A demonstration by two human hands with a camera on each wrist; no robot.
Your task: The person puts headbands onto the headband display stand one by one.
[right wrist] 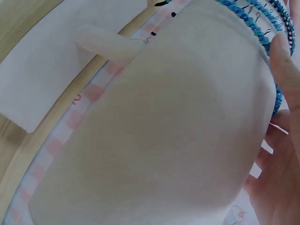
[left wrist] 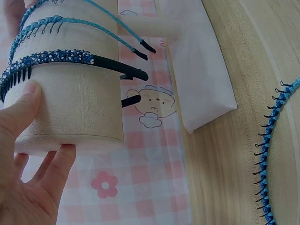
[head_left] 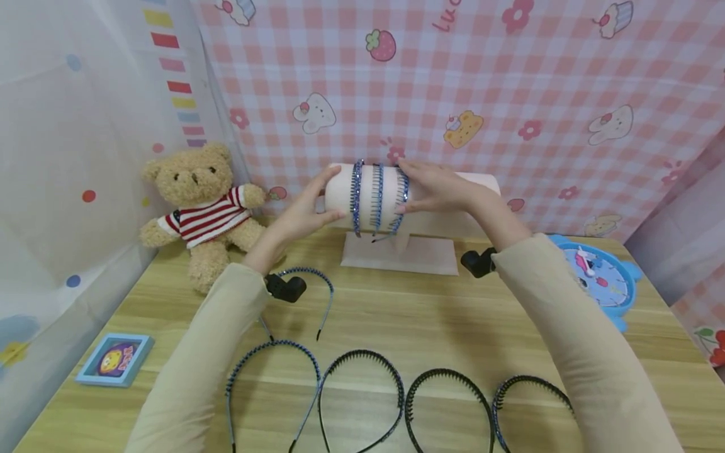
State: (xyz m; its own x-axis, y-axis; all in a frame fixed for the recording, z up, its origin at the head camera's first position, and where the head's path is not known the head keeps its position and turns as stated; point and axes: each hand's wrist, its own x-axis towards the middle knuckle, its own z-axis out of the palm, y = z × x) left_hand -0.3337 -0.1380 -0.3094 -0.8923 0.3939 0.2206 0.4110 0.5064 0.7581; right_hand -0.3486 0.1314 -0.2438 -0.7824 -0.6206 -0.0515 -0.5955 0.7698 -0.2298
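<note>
Wood-grain table, pink gingham backdrop.
Left hand grips white cylindrical stand; right hand pinches blue, toothed headband on it.

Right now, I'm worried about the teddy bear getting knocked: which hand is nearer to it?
Left. The left hand holds the roll at the end nearest the teddy bear; the right hand is farther along, at the rightmost headband.

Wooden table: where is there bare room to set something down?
The middle, between the stand's base and the front row of headbands, is bare. Crowded: the front, with those headbands, and the back left, with the teddy bear.
</note>
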